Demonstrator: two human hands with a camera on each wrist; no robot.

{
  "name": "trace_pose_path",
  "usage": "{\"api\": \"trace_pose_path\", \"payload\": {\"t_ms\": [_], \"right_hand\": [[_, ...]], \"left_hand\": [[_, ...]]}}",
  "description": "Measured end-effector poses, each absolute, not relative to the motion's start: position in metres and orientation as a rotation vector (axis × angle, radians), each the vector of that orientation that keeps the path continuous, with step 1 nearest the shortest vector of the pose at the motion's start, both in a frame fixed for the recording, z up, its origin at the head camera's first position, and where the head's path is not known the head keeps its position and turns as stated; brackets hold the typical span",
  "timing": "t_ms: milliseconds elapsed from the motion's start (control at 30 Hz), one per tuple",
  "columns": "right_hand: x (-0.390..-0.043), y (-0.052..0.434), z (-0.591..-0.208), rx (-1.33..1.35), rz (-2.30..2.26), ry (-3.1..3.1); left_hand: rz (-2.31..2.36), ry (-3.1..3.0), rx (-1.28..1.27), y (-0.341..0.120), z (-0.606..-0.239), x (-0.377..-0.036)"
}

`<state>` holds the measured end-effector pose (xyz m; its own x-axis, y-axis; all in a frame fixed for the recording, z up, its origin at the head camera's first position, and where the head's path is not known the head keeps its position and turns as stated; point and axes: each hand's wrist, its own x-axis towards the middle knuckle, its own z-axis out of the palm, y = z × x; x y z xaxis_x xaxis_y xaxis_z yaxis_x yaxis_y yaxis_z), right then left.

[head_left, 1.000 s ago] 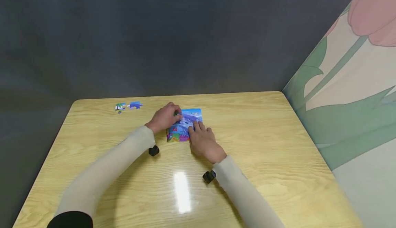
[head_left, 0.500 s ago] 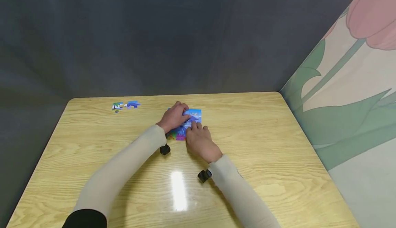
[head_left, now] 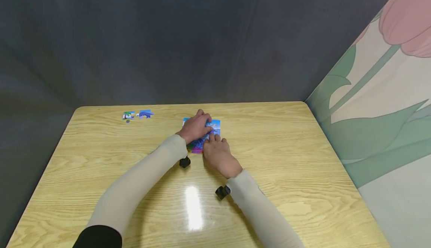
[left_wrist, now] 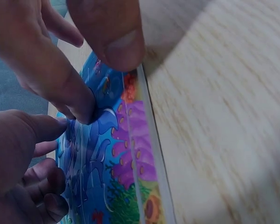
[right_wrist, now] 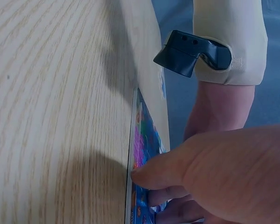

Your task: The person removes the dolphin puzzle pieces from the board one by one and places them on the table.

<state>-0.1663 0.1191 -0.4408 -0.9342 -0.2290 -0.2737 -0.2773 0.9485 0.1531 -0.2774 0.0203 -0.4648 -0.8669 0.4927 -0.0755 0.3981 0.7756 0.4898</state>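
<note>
1. Pale wood-grain tabletop (head_left: 289, 188): it is taking a bright ceiling glare on the near stretch, just in front of your forearms.

2. Your right hand (head_left: 219, 155): you are laying it flat on the near right part of the puzzle, fingers fairly straight and pressing down. The right wrist view is showing the thumb tip (right_wrist: 142, 176) bearing on the board's edge.

3. Your left hand (head_left: 196, 126): you are pressing it down on the upper middle of the puzzle, fingers (left_wrist: 74, 100) bent at the knuckles with the tips on the printed surface. No piece is visibly being pinched; whether a small one is hiding under the fingers, the views are not telling.

4. Bright blue sea-life jigsaw puzzle in its flat rectangular tray (head_left: 215, 124): it is lying flat at mid-table, mostly under both hands, with purple coral and a pale border strip (left_wrist: 151, 140) showing in the left wrist view.

5. Two loose blue-and-green puzzle pieces (head_left: 138, 115): they are lying well apart from the tray, at the far left of the table.

6. Hazards, as a judgement: pressing unevenly is likely to pop neighbouring pieces out of their joints; pushing sideways is likely to slide the tray on the smooth top; forcing a tab that is misaligned could bend it.
</note>
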Motion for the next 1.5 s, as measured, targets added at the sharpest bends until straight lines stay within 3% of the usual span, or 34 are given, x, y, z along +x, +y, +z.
{"api": "trace_pose_path", "payload": {"t_ms": [433, 1033, 1500], "right_hand": [[-0.166, 0.119, -0.442, -0.387, 0.240, 2.849], [-0.163, 0.121, -0.445, -0.360, 0.191, 2.819], [-0.159, 0.124, -0.442, -0.362, 0.182, 2.810]], "left_hand": [[0.719, 2.761, 0.694, 0.022, -0.461, -0.279], [1.084, 2.644, 0.559, 0.014, -0.462, -0.291], [1.172, 2.559, 0.605, 0.007, -0.457, -0.286]]}}
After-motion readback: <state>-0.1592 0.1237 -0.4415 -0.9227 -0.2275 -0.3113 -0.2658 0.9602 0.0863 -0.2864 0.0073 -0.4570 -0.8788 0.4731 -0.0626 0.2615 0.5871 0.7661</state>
